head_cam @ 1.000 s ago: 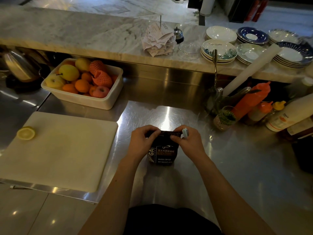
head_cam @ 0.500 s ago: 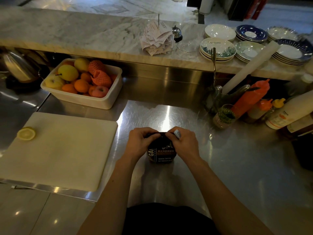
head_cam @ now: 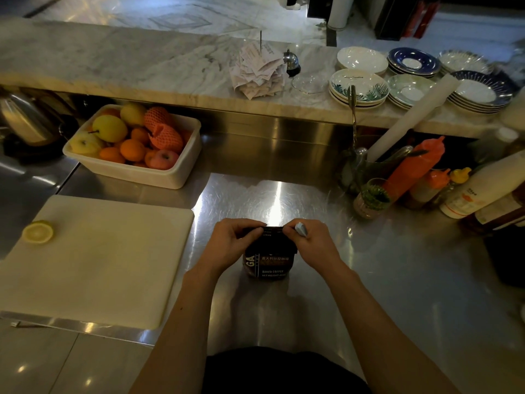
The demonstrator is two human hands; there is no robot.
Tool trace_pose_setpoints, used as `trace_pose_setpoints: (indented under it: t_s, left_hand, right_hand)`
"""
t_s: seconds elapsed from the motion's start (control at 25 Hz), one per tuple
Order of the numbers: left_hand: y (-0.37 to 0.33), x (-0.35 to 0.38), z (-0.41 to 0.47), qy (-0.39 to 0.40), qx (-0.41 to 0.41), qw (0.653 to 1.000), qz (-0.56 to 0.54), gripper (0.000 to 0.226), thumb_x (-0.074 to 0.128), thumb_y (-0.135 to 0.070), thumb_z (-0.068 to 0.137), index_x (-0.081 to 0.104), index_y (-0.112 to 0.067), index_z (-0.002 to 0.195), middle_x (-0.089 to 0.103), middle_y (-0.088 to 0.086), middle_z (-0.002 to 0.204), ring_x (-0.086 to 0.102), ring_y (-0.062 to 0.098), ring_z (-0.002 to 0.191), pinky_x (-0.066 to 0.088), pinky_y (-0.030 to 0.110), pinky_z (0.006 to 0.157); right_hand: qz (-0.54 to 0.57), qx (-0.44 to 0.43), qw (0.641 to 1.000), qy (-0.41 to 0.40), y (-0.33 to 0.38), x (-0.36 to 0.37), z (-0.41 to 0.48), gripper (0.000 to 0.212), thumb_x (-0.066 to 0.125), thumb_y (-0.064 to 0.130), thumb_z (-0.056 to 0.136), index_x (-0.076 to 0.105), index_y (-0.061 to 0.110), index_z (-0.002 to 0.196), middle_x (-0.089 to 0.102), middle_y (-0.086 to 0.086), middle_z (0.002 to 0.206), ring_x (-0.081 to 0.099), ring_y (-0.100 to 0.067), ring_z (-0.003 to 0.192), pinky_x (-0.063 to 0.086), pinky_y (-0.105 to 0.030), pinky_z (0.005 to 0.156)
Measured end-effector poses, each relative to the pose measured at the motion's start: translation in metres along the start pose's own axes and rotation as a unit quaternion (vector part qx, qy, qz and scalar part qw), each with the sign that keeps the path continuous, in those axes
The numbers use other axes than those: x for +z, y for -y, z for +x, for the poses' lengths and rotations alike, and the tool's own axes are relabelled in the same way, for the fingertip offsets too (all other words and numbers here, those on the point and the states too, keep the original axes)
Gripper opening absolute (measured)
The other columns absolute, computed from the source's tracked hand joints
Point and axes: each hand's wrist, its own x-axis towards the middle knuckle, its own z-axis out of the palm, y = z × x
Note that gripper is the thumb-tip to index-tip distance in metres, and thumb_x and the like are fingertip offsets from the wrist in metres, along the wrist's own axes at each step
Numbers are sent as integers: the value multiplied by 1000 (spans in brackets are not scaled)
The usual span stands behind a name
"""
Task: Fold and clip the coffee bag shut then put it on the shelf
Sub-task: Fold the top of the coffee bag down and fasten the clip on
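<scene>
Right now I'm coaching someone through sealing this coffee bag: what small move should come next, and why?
Probably slide the clip onto the fold. Both the left hand and right hand pinch the coffee bag's folded top, and the pale clip sits in the right hand, apparently not yet clamped on it.

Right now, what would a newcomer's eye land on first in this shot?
The two hands at centre, left hand and right hand, each in a pinching grip on the folded top of the dark coffee bag standing on the steel counter; a pale clip sits in the right hand. Next, the bright fruit tub at back left, and the stacked plates on the marble ledge, back right.
</scene>
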Motion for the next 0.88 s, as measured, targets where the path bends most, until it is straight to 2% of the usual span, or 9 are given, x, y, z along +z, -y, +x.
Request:
trace_pose_setpoints:
  t_s: [0.12,0.2,0.32,0.44,0.64,0.76,0.84,0.88]
  left_hand:
    - [-5,7,1,-40,2,999,-1,4,74,-14,83,77,-13,85,75,-3,81,70,1,76,53,12,69]
    - [-6,10,3,-35,7,999,0,5,72,-12,84,77,-14,83,74,-5,78,69,0,73,51,11,67]
    - [-1,8,2,-16,-1,1000,-15,6,71,-13,86,76,-14,89,76,-4,84,71,3,81,53,12,73]
    - [9,6,-7,-17,-29,999,-43,10,72,-8,85,74,-18,84,76,-6,80,73,2,79,52,13,71]
    - [18,1,-6,-10,-30,999,-18,11,74,-16,83,76,-15,94,77,-1,93,72,7,94,52,18,86]
    - [17,3,-5,-20,-17,1000,0,6,72,-13,85,74,-18,88,77,-2,87,72,5,89,51,17,81]
    - [17,5,-6,-28,-9,1000,-1,14,70,-11,86,72,-24,83,76,-3,85,72,4,87,51,14,78]
    - [16,6,-6,-32,-8,999,1,18,70,-11,86,70,-28,82,75,-6,84,71,2,86,50,12,77]
  right_hand:
    - [1,-2,1000,5,0,4,0,15,60,29,91,69,31,79,69,7,75,67,-13,74,58,-39,73]
    - [1,-7,1000,11,-3,1,1,14,60,30,91,69,30,81,69,7,76,67,-13,75,57,-37,73]
    - [14,-5,1000,-3,-6,-5,0,15,61,24,92,69,27,79,67,8,72,65,-9,72,52,-29,70]
    - [35,2,999,-12,-6,-5,-1,20,62,19,91,67,29,75,66,11,71,64,-8,71,49,-24,68]
    - [51,6,999,-19,-1,2,0,17,60,20,92,68,25,79,67,10,74,65,-7,73,50,-20,68]
    - [69,-1,998,-8,0,0,-1,10,61,26,92,70,24,97,69,8,88,66,-6,85,53,-24,75]
    - [81,25,996,-19,-4,-9,-1,26,63,36,89,60,27,113,66,5,101,63,-6,92,52,-26,80]
    - [103,55,993,-33,-6,-14,-1,29,62,39,90,54,26,114,62,4,100,60,-7,87,49,-26,76]
